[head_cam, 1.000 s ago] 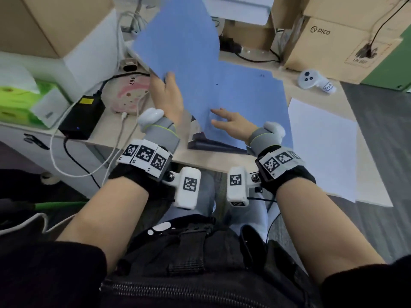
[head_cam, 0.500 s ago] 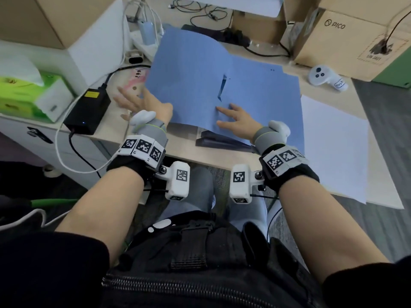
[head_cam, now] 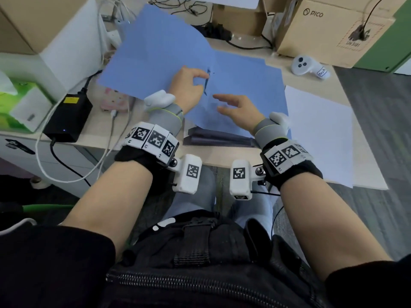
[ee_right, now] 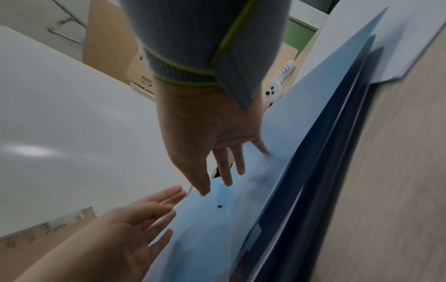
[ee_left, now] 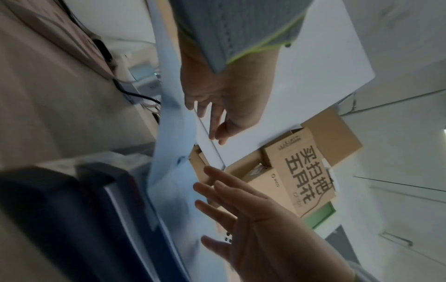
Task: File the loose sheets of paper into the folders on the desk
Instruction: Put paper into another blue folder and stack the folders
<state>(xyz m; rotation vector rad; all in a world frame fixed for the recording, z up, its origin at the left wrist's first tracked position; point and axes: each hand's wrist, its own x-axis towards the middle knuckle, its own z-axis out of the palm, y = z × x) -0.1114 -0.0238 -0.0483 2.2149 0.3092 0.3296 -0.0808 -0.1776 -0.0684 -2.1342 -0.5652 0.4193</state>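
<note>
A blue folder [head_cam: 160, 54] lies open on the desk, its left flap slightly raised over the clutter at the back left. My left hand [head_cam: 195, 80] hovers at the folder's spine beside a small dark clip [head_cam: 206, 85], fingers loosely bent and holding nothing. My right hand [head_cam: 224, 104] is spread over the folder's right half; in the right wrist view its fingertips [ee_right: 263, 150] touch the blue surface [ee_right: 301, 133]. Loose white sheets [head_cam: 318, 134] lie to the right. Dark folders [head_cam: 213, 137] are stacked under the blue one.
A black power adapter [head_cam: 66, 116] with cables and a pink item [head_cam: 115, 101] sit left of the folder. A white controller [head_cam: 309, 66] and a PICO cardboard box [head_cam: 329, 30] stand at the back right. A green tissue box [head_cam: 15, 103] is at far left.
My left hand let go of the raised flap, dropped to the desk at the left, then moved right to the folder's spine. The flap fell open. My right hand stayed on the right half.
</note>
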